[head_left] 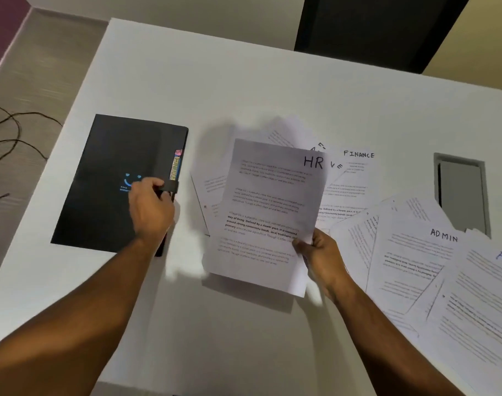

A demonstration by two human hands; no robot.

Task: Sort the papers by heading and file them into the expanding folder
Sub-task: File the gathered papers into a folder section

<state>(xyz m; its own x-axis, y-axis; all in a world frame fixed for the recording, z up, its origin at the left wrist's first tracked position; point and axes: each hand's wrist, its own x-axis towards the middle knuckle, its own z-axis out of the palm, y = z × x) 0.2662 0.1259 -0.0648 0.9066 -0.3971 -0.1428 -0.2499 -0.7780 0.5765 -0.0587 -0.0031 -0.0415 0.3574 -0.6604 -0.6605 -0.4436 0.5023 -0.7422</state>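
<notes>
Closest to the person, the right hand (320, 254) has its grip pinched on the bottom right corner of the HR paper (268, 212), maybe with more sheets behind it, and lifts it a little off the white surface (244, 338). The paper's long side runs away from the person and its top leans a bit to the right, where the letters HR are written. A little farther off, on the other side, the left hand (151, 208) has its fingers curled on the black strap (169, 185) at the right edge of the black folder (115, 178). The folder lies flat and closed, with its long side also running away from the person, and small colored tabs (176, 165) stick out near the strap. So the folder is to the left of the held paper, just beside it, and its opening edge faces the paper. The left hand is the one nearer the folder, so it looks best placed to open it, and then the right hand could slide the paper left into a pocket. To the right lie the ADMIN paper (415, 252) and other sheets, and farther back the FINANCE paper (355, 178), waiting on the surface.
</notes>
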